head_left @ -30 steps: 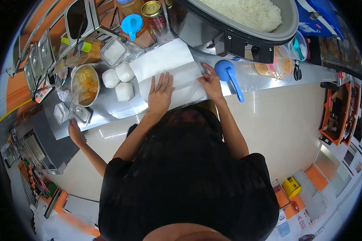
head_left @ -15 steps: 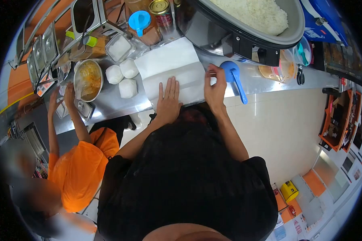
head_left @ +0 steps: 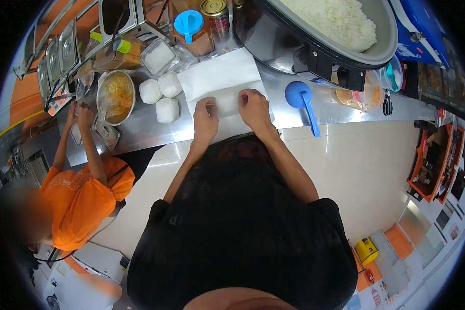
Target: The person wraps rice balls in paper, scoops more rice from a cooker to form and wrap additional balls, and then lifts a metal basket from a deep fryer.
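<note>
White paper sheets (head_left: pixel 219 72) lie on the steel counter in front of me. A thinner, translucent sheet (head_left: pixel 227 102) shows between my hands, over the lower part of the paper. My left hand (head_left: pixel 205 121) is closed in a pinch at that sheet's left edge. At the right edge, my right hand (head_left: pixel 254 110) pinches it with curled fingers. Left of the paper sit three round white wrapped bundles (head_left: pixel 168 110), close together. A blue rice scoop (head_left: pixel 299 95) rests to the right, its handle pointing towards me.
A large cooker (head_left: pixel 274 46) full of white rice (head_left: pixel 330 20) stands behind the paper. Left are a metal bowl of orange-yellow food (head_left: pixel 116 98) and a square tub (head_left: pixel 158 57). Further left, a co-worker in an orange shirt (head_left: pixel 88 201) works at the counter (head_left: pixel 144 135).
My left hand has gone from lying flat on the paper to pinching the sheet's left side. My right hand has moved left onto the sheet. The co-worker's hands have come together.
</note>
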Demonstrator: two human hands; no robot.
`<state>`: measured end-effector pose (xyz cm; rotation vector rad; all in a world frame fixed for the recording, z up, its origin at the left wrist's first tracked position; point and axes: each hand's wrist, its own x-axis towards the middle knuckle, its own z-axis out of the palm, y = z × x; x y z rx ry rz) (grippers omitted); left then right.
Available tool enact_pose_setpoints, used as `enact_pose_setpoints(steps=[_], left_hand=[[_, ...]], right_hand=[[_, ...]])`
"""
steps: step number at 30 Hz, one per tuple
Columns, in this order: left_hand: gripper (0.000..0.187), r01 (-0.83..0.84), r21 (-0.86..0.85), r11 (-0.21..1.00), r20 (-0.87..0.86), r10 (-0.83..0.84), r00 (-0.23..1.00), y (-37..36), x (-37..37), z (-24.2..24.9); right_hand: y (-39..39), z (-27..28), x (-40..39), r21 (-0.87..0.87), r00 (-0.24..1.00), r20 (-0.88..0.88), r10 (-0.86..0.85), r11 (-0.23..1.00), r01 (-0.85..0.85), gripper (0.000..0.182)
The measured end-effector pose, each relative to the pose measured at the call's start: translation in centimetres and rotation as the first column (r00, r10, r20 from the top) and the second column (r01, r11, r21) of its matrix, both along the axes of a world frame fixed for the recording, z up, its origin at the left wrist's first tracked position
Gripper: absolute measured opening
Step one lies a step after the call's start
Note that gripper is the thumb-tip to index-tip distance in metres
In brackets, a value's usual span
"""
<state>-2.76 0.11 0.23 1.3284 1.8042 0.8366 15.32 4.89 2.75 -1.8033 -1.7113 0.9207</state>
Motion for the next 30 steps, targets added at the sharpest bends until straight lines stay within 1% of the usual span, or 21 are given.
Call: enact_pose_setpoints(steps=[2, 3, 5, 6, 8, 12, 14, 15, 17, 18, 20, 21, 22, 23, 24, 26, 27, 29, 30], left_hand=[[0.025, -0.058, -0.027, 0.998, 0.046, 0.059, 0.997, -0.1, 0.0, -0.5], [0.025, -0.063, -0.028, 0.998, 0.046, 0.064, 0.997, -0.1, 0.0, -0.7], [0.034, -0.069, -0.061, 0.996, 0.003, 0.069, 0.998, 0.0, 0.2, -0.6], [0.034, -0.076, -0.061, 0.995, 0.005, 0.076, 0.997, 0.2, 0.3, -0.5], [0.040, -0.104, -0.106, 0.989, 0.077, 0.113, 0.991, 0.2, 0.3, -0.1], [0.037, -0.123, -0.117, 0.985, 0.068, 0.132, 0.989, 0.8, 0.7, 0.9], [0.035, -0.151, -0.116, 0.982, 0.116, 0.165, 0.979, 1.0, 1.0, 1.2], [0.035, -0.151, -0.114, 0.982, 0.116, 0.164, 0.980, 1.1, 1.0, 1.2], [0.033, -0.210, -0.083, 0.974, 0.204, 0.223, 0.953, 0.8, 0.9, 0.5], [0.033, -0.212, -0.083, 0.974, 0.202, 0.225, 0.953, 0.5, 0.6, 0.2], [0.023, -0.184, -0.043, 0.982, 0.171, 0.188, 0.967, 0.6, -0.1, 0.3], [0.023, -0.190, -0.037, 0.981, 0.168, 0.193, 0.967, 0.6, -0.3, 0.3], [0.016, -0.099, -0.068, 0.993, -0.050, 0.096, 0.994, 0.6, -0.5, 1.0], [0.009, -0.015, -0.120, 0.993, -0.260, -0.016, 0.966, 0.6, -0.6, 1.5], [0.009, -0.017, -0.116, 0.993, -0.261, -0.014, 0.965, 0.8, -0.8, 1.6], [0.003, 0.146, -0.094, 0.985, -0.465, -0.173, 0.868, 1.2, -1.1, 1.8], [0.003, 0.145, -0.091, 0.985, -0.465, -0.171, 0.868, 1.4, -1.0, 1.9], [0.005, 0.292, -0.075, 0.954, -0.610, -0.275, 0.743, 1.9, -0.9, 2.7], [0.005, 0.288, -0.072, 0.955, -0.612, -0.271, 0.743, 2.2, -1.0, 3.1]], right_hand=[[0.4, -0.4, 0.1, -0.083, 0.994, 0.104, 0.044, 0.996, -0.035, 0.019], [0.4, -0.5, 0.1, -0.083, 0.993, 0.105, 0.049, 0.996, -0.040, 0.019], [0.4, -0.9, 0.0, -0.069, 0.989, 0.128, 0.067, 0.996, -0.058, 0.021], [0.6, -1.1, 0.0, -0.069, 0.989, 0.130, 0.073, 0.996, -0.065, 0.021], [0.6, -1.3, 0.0, -0.121, 0.984, 0.135, 0.120, 0.987, -0.104, 0.024], [0.4, -1.9, -0.3, -0.155, 0.990, 0.109, 0.091, 0.985, -0.074, 0.025], [0.3, -2.7, -0.3, -0.151, 0.996, 0.051, 0.067, 0.987, -0.059, 0.025], [0.2, -3.0, -0.2, -0.149, 0.997, 0.050, 0.066, 0.987, -0.058, 0.025], [0.1, -3.0, -0.2, -0.142, 0.999, -0.019, 0.037, 0.989, -0.039, 0.024], [0.1, -2.9, -0.1, -0.142, 0.999, -0.021, 0.039, 0.989, -0.042, 0.024], [0.8, -1.7, 0.2, -0.171, 0.984, 0.094, 0.150, 0.976, -0.132, 0.024], [1.1, -1.1, 0.4, -0.166, 0.984, 0.091, 0.155, 0.976, -0.138, 0.024], [1.1, 0.3, 0.5, 0.016, 0.958, 0.209, 0.197, 0.979, -0.205, 0.021], [1.1, 1.0, 0.8, 0.188, 0.920, 0.331, 0.211, 0.940, -0.283, 0.019], [1.6, 0.6, 1.2, 0.192, 0.920, 0.331, 0.211, 0.939, -0.285, 0.019], [2.9, -0.7, 2.1, 0.291, 0.858, 0.326, 0.396, 0.822, -0.490, 0.022], [3.3, -1.3, 2.6, 0.293, 0.858, 0.327, 0.396, 0.821, -0.491, 0.022], [3.9, -1.8, 3.1, 0.119, 0.762, 0.281, 0.583, 0.767, -0.631, 0.022], [3.8, -2.0, 3.2, 0.121, 0.761, 0.282, 0.585, 0.765, -0.633, 0.022]])
